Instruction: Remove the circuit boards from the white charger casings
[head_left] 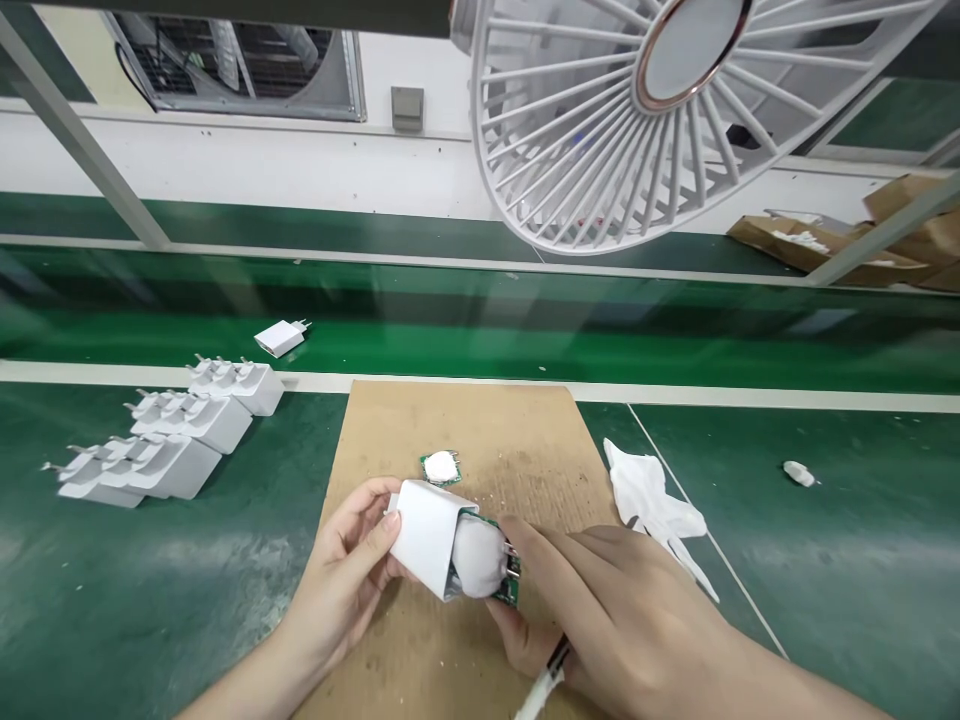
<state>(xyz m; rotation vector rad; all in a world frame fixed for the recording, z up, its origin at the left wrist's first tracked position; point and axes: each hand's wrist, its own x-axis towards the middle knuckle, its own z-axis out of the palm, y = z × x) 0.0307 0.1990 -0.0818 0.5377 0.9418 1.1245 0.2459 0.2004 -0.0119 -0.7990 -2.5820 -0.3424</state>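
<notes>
My left hand point(349, 565) grips a white plastic housing point(427, 535) by its closed end, above the brown board point(450, 420). Partly inside the housing's open right end is a green circuit board point(508, 580) with a lump of white putty-like material point(478, 556) on it. The fingers of my right hand point(600, 600) pinch the outer edge of that circuit board. A thin tool with a black and white shaft point(541, 690) sticks out below my right palm. Just behind the housing, a smaller circuit board with a white blob point(441, 467) lies on the brown board.
Several white plug housings point(172, 430) stand in rows at the left, with one white charger point(280, 338) behind them. A white glove point(652, 495) and a small white lump point(799, 473) lie at the right. A white fan point(637, 130) hangs overhead; an open cardboard box point(832, 250) sits back right.
</notes>
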